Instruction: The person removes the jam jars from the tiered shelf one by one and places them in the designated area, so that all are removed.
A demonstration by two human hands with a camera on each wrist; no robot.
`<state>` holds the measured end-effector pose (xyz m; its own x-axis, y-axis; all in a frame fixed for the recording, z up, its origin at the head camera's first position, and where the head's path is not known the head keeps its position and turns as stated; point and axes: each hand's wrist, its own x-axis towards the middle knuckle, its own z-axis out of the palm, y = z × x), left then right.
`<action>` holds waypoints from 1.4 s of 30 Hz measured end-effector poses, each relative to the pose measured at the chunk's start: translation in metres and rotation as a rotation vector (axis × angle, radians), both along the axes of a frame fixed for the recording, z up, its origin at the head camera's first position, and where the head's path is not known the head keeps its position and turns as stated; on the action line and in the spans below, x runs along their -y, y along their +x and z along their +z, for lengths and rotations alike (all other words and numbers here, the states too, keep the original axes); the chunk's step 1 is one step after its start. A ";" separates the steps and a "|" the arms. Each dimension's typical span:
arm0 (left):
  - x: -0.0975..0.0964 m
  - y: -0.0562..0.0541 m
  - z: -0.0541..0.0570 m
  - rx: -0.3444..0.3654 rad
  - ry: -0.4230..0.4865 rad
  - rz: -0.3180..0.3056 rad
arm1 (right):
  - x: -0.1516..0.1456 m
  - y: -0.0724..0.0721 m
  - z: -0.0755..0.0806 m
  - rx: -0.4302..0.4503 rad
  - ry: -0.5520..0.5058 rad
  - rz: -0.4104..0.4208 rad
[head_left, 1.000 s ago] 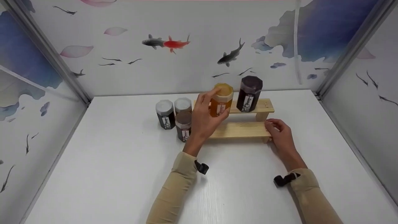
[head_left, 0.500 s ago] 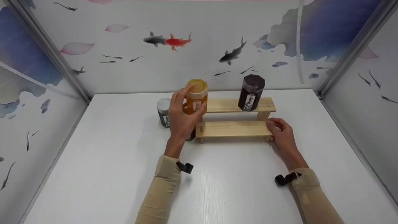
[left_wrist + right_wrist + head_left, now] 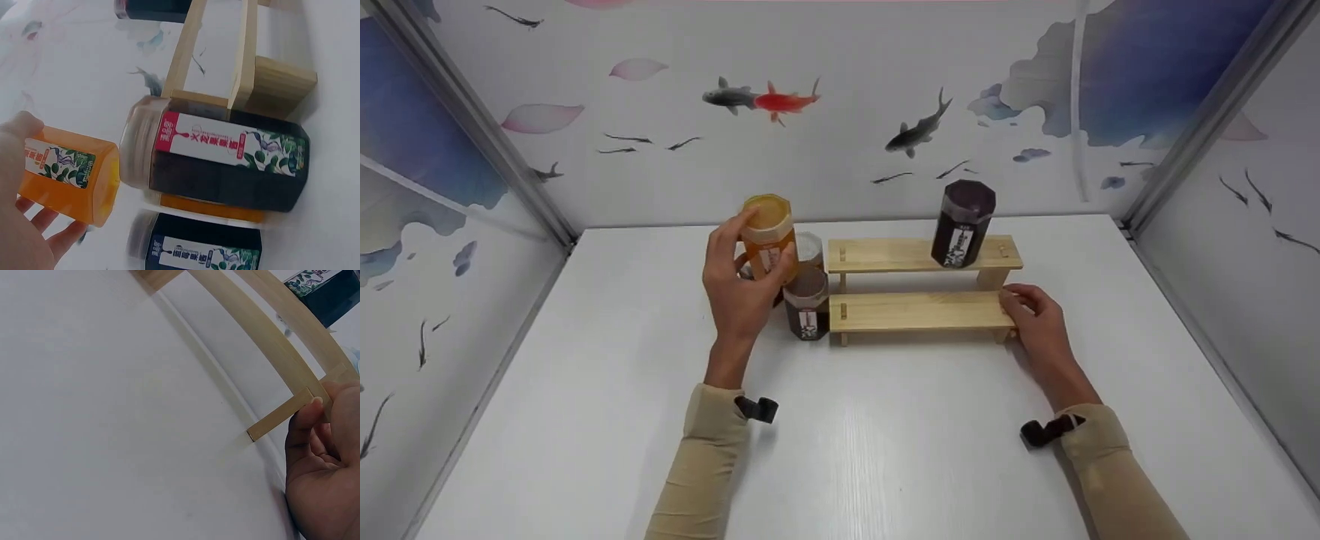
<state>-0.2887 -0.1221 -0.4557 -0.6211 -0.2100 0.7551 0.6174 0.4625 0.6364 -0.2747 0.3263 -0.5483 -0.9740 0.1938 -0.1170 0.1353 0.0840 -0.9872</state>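
the amber jar (image 3: 769, 237) is up in the air left of the rack (image 3: 911, 304), gripped in my left hand (image 3: 737, 294). my right hand (image 3: 1041, 326) pinches the right end of the lower shelf (image 3: 922, 313). a dark jar (image 3: 962, 229) stands towards the right on the upper shelf (image 3: 881, 256); a second dark jar (image 3: 808, 309) stands on the surface (image 3: 877, 450) just beside the rack's left end, a white-lidded jar (image 3: 810, 247) behind it.

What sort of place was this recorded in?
Probably a small booth set up for recording, though that is a guess: a plain white table is closed in on three sides by panels printed with fish and petals, with metal posts at the back corners.
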 end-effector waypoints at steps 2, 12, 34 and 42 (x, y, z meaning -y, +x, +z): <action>0.006 0.002 -0.002 0.007 -0.007 0.015 | 0.000 0.000 0.000 0.003 -0.004 0.005; 0.028 0.009 -0.008 0.065 -0.065 0.057 | -0.001 0.002 0.001 -0.001 0.024 0.000; 0.052 0.009 -0.046 0.290 -0.242 -0.039 | 0.000 0.000 -0.001 -0.001 -0.047 0.013; 0.061 0.006 -0.058 0.354 -0.242 -0.124 | 0.000 0.002 0.001 -0.005 -0.002 0.007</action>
<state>-0.2832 -0.1831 -0.5133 -0.8594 0.0395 0.5097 0.4415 0.5602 0.7009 -0.2730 0.3265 -0.5473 -0.9760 0.1865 -0.1128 0.1300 0.0828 -0.9881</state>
